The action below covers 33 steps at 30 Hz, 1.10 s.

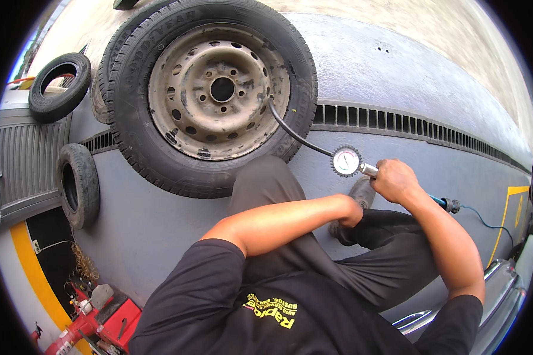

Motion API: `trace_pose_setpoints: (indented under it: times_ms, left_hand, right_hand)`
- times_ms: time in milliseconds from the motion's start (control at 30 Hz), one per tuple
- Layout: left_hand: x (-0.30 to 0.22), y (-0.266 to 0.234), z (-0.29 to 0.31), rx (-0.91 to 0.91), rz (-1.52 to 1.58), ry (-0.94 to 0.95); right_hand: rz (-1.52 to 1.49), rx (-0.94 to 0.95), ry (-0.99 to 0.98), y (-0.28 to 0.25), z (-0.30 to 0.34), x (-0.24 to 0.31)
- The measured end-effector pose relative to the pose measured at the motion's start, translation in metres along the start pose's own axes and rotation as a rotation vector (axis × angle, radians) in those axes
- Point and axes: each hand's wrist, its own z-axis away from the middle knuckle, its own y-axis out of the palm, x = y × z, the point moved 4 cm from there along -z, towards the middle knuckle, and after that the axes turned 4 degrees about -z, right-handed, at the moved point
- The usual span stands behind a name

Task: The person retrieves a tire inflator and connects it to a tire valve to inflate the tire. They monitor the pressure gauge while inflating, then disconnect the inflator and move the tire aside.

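Observation:
My right hand [395, 180] is wrapped round the metal grip of a tire inflator [346, 161], whose round dial gauge faces up. From the gauge a black hose [299, 137] curves left to the valve on a large wheel [137, 121]. The wheel has a black tire on a worn beige steel rim [219, 53], its face turned toward me. My left forearm lies across my lap, and the left hand [350, 212] is bent down by my leg near a shoe [362, 192]. Its fingers are hidden.
A second tire leans behind the wheel. Two smaller tires [60, 87] [78, 186] stand at the left by a grey cabinet [26, 157]. A drain grate [373, 118] crosses the floor. Red equipment [115, 322] sits lower left, a car part [503, 284] lower right. A blue air line [485, 218] trails right.

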Motion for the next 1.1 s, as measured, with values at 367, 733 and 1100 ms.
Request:
trace_pose_setpoints:
  times_ms: [367,733,1100]
  left_hand:
    - [0.003,0.004,-0.009,0.027,-0.043,0.05]
    - [-0.001,-0.003,-0.003,0.034,-0.048,0.055]
    - [0.001,0.001,-0.007,0.03,-0.046,0.047]
  right_hand:
    - [0.023,-0.012,-0.008,-0.001,-0.002,0.0]
    - [0.029,-0.008,-0.012,-0.001,-0.003,-0.001]
    - [0.034,-0.006,-0.007,0.0,-0.005,-0.001]
